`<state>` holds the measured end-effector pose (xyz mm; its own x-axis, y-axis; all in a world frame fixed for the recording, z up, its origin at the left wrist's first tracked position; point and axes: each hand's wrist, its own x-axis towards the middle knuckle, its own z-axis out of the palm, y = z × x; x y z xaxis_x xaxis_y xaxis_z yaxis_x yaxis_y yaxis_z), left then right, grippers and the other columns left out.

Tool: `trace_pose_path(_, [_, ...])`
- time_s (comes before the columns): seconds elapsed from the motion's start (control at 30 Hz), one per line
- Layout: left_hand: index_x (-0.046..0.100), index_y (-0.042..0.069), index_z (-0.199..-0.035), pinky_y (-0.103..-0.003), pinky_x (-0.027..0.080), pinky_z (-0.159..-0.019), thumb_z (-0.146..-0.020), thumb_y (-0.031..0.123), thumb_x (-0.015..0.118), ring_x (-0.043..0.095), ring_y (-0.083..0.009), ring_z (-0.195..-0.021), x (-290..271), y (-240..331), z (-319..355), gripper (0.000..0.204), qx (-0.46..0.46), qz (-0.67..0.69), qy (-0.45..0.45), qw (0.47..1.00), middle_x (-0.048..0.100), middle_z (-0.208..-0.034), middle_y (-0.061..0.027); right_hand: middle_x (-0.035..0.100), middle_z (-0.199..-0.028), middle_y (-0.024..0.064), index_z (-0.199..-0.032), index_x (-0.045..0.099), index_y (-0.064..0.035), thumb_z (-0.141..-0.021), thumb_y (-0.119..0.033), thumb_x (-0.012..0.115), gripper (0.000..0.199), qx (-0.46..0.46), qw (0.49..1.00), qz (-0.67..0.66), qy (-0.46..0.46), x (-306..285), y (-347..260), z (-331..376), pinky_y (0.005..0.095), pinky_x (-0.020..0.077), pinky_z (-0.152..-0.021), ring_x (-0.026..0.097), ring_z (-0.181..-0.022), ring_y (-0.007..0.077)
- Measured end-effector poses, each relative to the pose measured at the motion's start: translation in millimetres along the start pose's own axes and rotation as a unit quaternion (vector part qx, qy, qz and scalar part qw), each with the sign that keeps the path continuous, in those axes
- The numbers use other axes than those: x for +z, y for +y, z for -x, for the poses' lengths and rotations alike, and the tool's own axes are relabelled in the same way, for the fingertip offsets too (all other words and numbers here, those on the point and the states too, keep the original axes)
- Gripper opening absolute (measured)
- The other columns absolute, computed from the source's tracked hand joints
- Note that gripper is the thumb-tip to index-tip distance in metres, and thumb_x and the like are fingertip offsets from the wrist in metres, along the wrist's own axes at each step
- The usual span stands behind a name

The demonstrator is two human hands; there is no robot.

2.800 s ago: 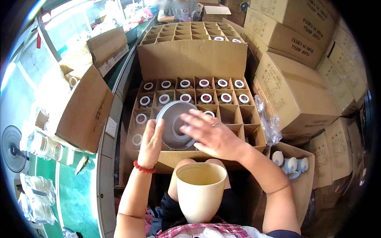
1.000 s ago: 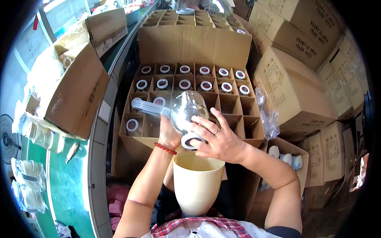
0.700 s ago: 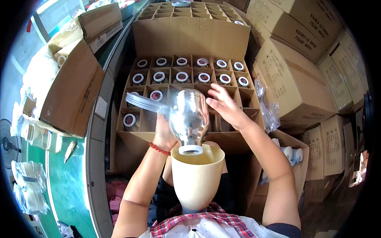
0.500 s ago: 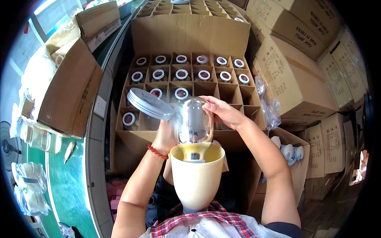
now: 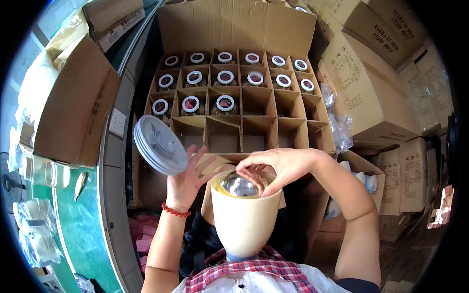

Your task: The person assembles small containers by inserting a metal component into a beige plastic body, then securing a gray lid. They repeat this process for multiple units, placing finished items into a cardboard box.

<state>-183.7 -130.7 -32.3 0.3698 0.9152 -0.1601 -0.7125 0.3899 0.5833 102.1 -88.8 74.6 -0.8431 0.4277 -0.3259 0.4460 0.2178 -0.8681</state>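
Note:
A cream, cup-shaped shell (image 5: 243, 219) with a grey-blue foot stands upright against the front of my body. Deep inside it sits a shiny silver glass flask liner (image 5: 238, 187), mostly hidden by the wall. My right hand (image 5: 273, 168) reaches over the rim from the right, its bent fingers on the liner. Left of the shell, my left hand (image 5: 184, 180), with a red bead bracelet at its wrist, carries a round, ridged, pale grey lid (image 5: 163, 145) by its edge, tilted. The other fingers of that hand are spread; its exact hold is partly hidden.
Ahead is a cardboard carton (image 5: 234, 29) with dividers; several white-ringed jars (image 5: 225, 103) fill its far cells. Stacked cartons (image 5: 366, 88) rise at the right, near a smaller box of white-and-blue parts (image 5: 359, 178). A green table (image 5: 88, 224) with an open box (image 5: 78, 107) lies left.
The silver liner has gone down from above the shell into it, my right hand following. My left hand has drawn away left with the lid, its fingers spreading.

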Motion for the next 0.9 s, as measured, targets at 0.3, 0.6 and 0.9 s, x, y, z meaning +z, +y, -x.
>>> trace_pose_path(0.3, [0.05,-0.002,-0.127,-0.045,0.064,-0.069,-0.09,0.016,0.04,0.065,-0.0316,-0.107,-18.1,26.5,16.1,0.043,0.049,-0.003,0.2,0.978,0.061,-0.124,-0.0196,0.065,-0.102,0.0084,-0.108,0.055,-0.0065,-0.076,-0.04,0.078,0.051,-0.012,0.989,0.113,-0.09,-7.1,-12.5,-24.1,0.0375,0.0509,-0.083,0.065,-0.096,0.0281])
trace_pose_path(0.6, [0.046,0.007,-0.133,-0.052,0.057,-0.088,-0.088,0.014,0.049,0.06,-0.0321,-0.115,6.1,26.9,5.4,0.045,0.129,-0.087,0.178,0.972,0.056,-0.13,-0.0142,0.065,-0.066,0.0099,-0.077,0.058,-0.0045,-0.075,-0.052,0.074,0.05,0.018,0.956,0.292,0.015,11.4,-39.5,-29.9,0.0384,0.0527,-0.058,0.066,-0.063,0.031])
trace_pose_path(0.9, [0.03,0.005,-0.148,-0.034,0.036,-0.106,-0.085,-0.002,0.05,0.043,-0.0204,-0.129,34.6,11.2,4.2,0.066,0.2,-0.256,0.034,0.945,0.045,-0.14,-0.0087,0.043,-0.14,0.014,-0.145,0.033,-0.008,-0.095,-0.063,0.043,0.075,-0.093,0.903,-0.261,0.328,11.8,-2.3,-6.3,0.0437,0.0416,-0.102,0.044,-0.129,0.0246])
